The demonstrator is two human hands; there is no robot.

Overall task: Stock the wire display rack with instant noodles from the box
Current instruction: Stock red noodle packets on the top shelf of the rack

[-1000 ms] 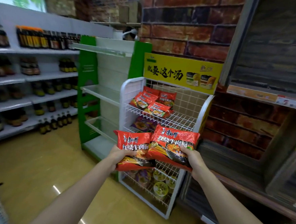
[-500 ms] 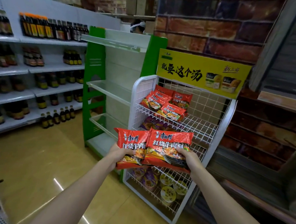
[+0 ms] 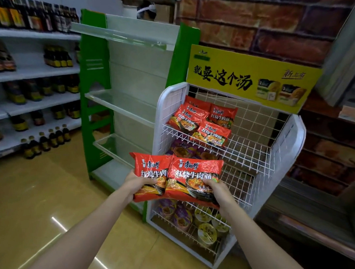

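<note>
I hold two red instant noodle packets in front of the white wire display rack point(image 3: 284, 154). My left hand point(image 3: 136, 183) grips the left red packet point(image 3: 149, 170) by its lower edge. My right hand point(image 3: 216, 188) grips the right red packet point(image 3: 192, 177), which overlaps the left one. Both packets hang level with the rack's middle tier. Several red packets point(image 3: 202, 123) lie on the left of the rack's top tier. Purple packets point(image 3: 184, 148) sit on the middle tier, noodle cups point(image 3: 205, 231) on the bottom tier. No box is in view.
A yellow sign point(image 3: 249, 78) tops the rack. Left of it stands a green shelving unit point(image 3: 87, 90) with bare glass shelves. Bottles point(image 3: 41, 141) line white shelves at far left. A brick wall is behind; a wooden counter point(image 3: 321, 232) runs to the right.
The view has closed in on the rack. Both hands have shifted the two packets slightly left and closer together, the right one now overlapping the left more.
</note>
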